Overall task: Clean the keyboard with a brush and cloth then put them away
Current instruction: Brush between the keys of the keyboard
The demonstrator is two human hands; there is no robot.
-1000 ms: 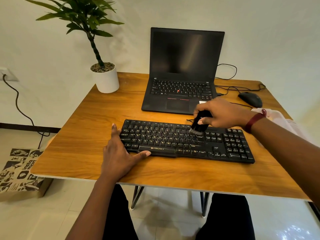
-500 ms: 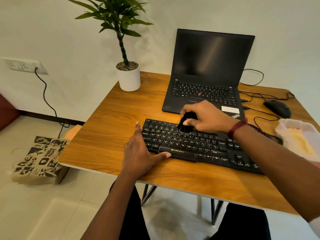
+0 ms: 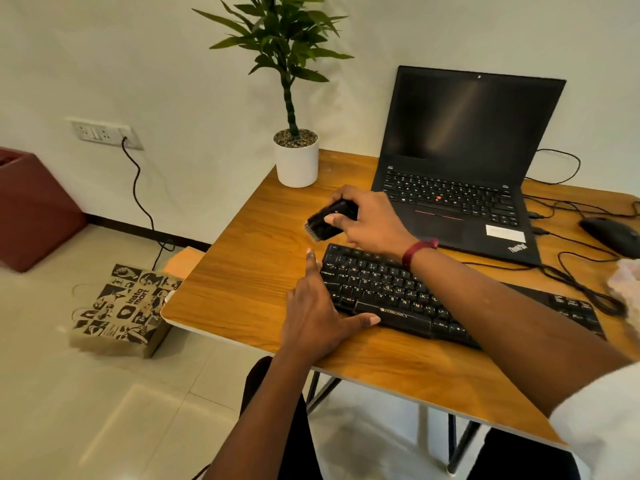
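Observation:
A black keyboard (image 3: 394, 292) lies across the wooden table (image 3: 249, 282). My left hand (image 3: 318, 310) rests flat at its left end, fingers straight, thumb along the front edge. My right hand (image 3: 370, 220) grips a small black brush (image 3: 327, 221) just beyond the keyboard's far left corner, lifted off the keys, bristles pointing left and down. A pale cloth (image 3: 625, 282) shows blurred at the right edge of the table.
An open black laptop (image 3: 460, 174) stands behind the keyboard, a mouse (image 3: 611, 235) and cables to its right. A potted plant (image 3: 296, 157) sits at the far left corner. On the floor left of the table are a printed paper bag (image 3: 117, 310) and a red bin (image 3: 31, 209).
My right hand has carried the brush leftward across the keys and off the keyboard's far left corner. The view has swung left. My left hand has stayed at the keyboard's left end.

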